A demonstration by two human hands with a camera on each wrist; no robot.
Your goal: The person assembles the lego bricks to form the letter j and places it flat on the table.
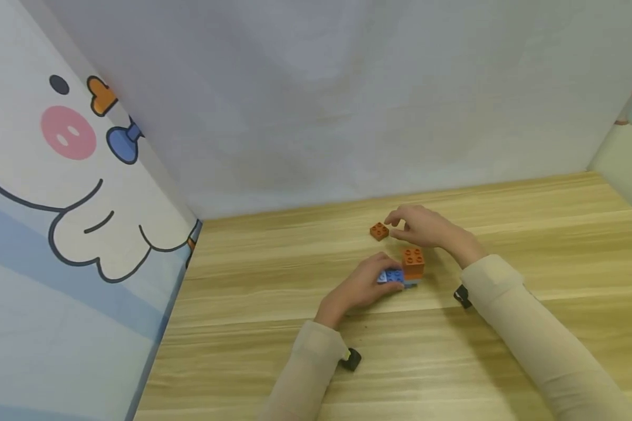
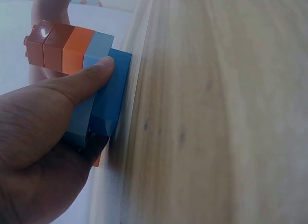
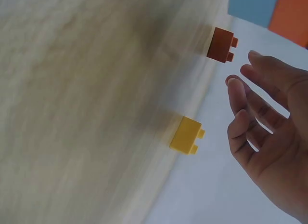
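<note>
One brick stack (image 1: 413, 264) gripped by left hand (image 1: 366, 283); one brown brick (image 1: 379, 231), one yellow brick (image 3: 186, 135) seen loose; nothing held by relaxed, part-spread right hand (image 1: 420, 227).

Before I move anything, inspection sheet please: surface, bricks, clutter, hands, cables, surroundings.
Surface: wood-grain table.
Bricks: brick build, blue layers under an orange and brown column; loose brown brick and yellow brick on the table.
Clutter: nothing seen.
Hands: left hand grips the build; right hand holds nothing, fingertips near the brown brick.
Cables: nothing seen.
Surroundings: cartoon-printed panel at left, pale backdrop behind.
</note>
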